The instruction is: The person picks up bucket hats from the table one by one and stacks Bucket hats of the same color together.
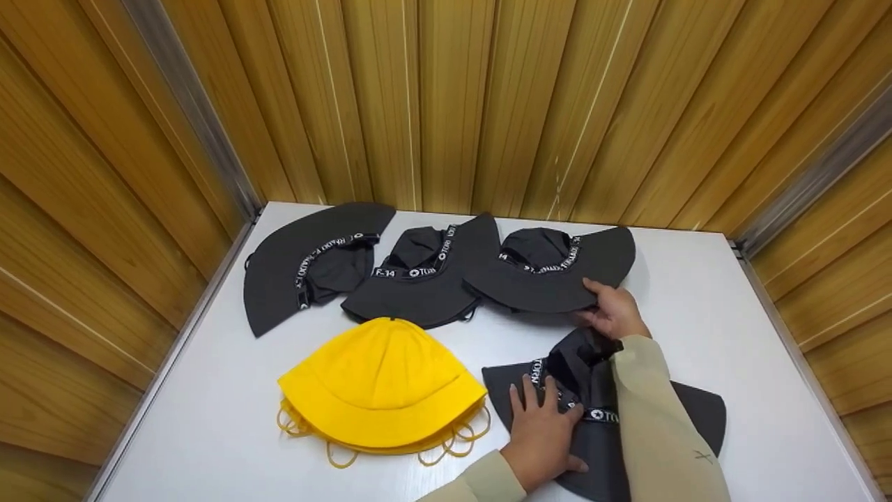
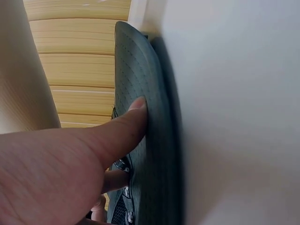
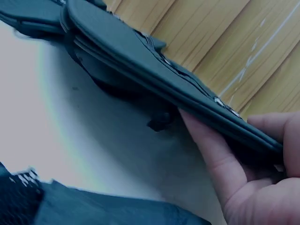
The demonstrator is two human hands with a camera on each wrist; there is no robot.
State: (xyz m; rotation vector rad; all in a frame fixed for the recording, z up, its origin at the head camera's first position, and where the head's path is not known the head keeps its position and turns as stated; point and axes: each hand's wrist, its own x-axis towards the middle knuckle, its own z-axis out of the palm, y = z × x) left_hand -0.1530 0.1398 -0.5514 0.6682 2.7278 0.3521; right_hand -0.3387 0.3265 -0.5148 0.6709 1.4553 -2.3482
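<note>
My right hand (image 1: 613, 310) pinches the front right brim of a black bucket hat (image 1: 550, 293) at the back right. In the right wrist view that brim (image 3: 140, 65) is tilted off the table between thumb and fingers. My left hand (image 1: 542, 436) rests with fingers spread on another black hat (image 1: 596, 457) at the front right, touching its lettered inner band. The left wrist view has the thumb laid along this hat's brim (image 2: 157, 140). My right forearm crosses above the front hat and hides part of it.
Two more black hats, one at the far left (image 1: 279, 272) and one in the back middle (image 1: 411, 307), lie with crowns folded in. Stacked yellow hats (image 1: 383, 376) with looped cords sit front centre. Wood-patterned walls (image 1: 453, 104) border the white table (image 1: 209, 404).
</note>
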